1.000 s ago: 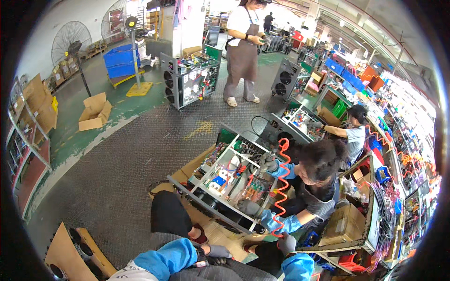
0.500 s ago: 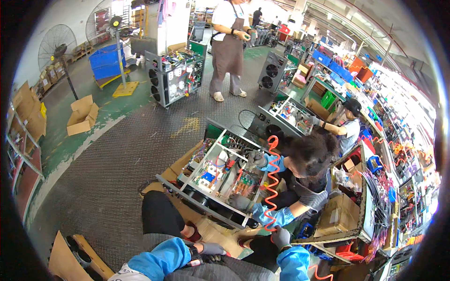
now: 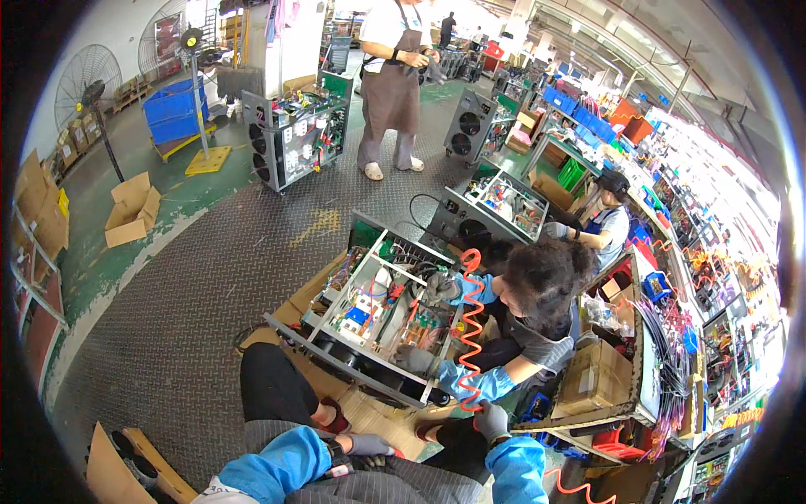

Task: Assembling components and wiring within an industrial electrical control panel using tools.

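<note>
My left hand (image 3: 369, 445), in a grey glove and blue sleeve, rests low over my striped apron (image 3: 403, 483). Its fingers are curled, and a small red bit shows by their tips; what it belongs to is unclear. My right hand (image 3: 492, 421), gloved in grey as well, is closed around the lower part of a coiled orange-red hose (image 3: 472, 336). In front of my knees lies an open metal equipment chassis (image 3: 369, 315) with wires, boards and fans. Across from me a co-worker's gloved hands (image 3: 413, 359) reach into the chassis.
Flattened cardboard (image 3: 395, 420) lies under the chassis. A cart (image 3: 634, 412) bearing a cardboard box (image 3: 594, 376) and cables stands at right. Behind are another chassis (image 3: 495, 206), an upright unit (image 3: 298, 134) and a standing person (image 3: 390, 92). A fan assembly (image 3: 138, 462) sits at lower left.
The whole view has shifted slightly, moving the scene left. The co-worker's near hand has drawn a little deeper over the chassis. My right hand stays on the hose; my left remains low over the apron.
</note>
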Available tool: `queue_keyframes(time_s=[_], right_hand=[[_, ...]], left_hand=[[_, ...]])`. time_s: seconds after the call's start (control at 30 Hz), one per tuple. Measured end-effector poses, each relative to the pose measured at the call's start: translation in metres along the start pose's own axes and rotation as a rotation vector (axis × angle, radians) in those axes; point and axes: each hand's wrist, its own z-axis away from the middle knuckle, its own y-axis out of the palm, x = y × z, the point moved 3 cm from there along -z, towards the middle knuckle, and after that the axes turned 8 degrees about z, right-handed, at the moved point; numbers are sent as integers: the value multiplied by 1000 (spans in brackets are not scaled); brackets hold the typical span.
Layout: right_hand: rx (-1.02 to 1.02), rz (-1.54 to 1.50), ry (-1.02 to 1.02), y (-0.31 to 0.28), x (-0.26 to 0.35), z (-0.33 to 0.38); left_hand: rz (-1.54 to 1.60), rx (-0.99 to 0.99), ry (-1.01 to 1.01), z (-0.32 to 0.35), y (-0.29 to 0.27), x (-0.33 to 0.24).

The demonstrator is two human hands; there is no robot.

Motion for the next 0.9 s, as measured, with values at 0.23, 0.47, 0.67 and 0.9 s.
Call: queue_keyframes(time_s=[0.23, 0.47, 0.67, 0.9], right_hand=[[-40, -13, -24, -1, 3, 7], [-93, -59, -66, 1, 6, 2], [-121, -71, -32, -7, 11, -2], [-94, -34, -9, -6, 9, -2]], left_hand=[[-25, 4, -60, 5, 3, 1], [-7, -16, 30, 1, -2, 9], [-113, -25, 67, -9, -10, 8], [-37, -48, 38, -3, -6, 1]])
